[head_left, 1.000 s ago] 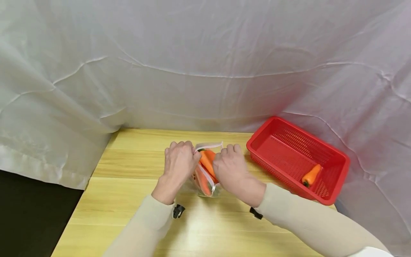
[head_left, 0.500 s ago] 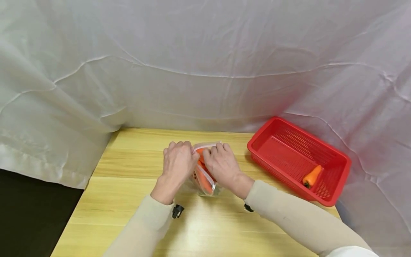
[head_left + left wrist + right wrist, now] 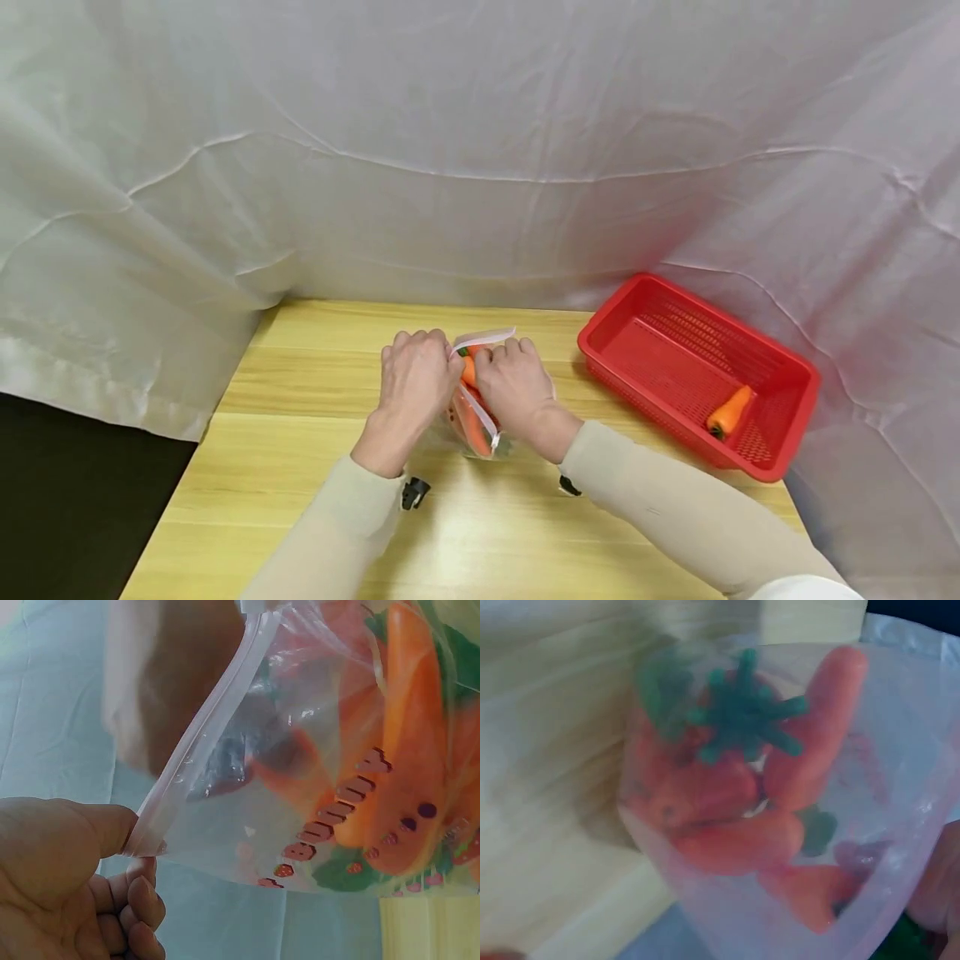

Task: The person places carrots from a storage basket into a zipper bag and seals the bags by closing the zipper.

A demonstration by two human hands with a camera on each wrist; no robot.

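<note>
Carrots [image 3: 410, 750] with green tops fill a clear zip bag [image 3: 217, 847] printed with small fruit and lettering. In the head view the bag stands mid-table, its white zip edge [image 3: 487, 337] parted. My left hand [image 3: 418, 379] pinches the bag's corner between thumb and fingers. My right hand [image 3: 517, 387] lies over the bag's mouth with bent fingers, close against the carrots. What its fingertips grip is hidden. In the right wrist view, the hand's edge [image 3: 939, 892] shows at far right, beside a dark green patch; several carrots show through the plastic.
A red perforated basket [image 3: 652, 367] stands on the right of the wooden table [image 3: 300, 467]. One orange carrot [image 3: 729, 412] lies inside it. A grey cloth [image 3: 465, 233] hangs behind the table.
My right hand has moved left over the bag's mouth and now covers more of the carrots. The left hand keeps its pinch in nearly the same place. The basket looks unchanged.
</note>
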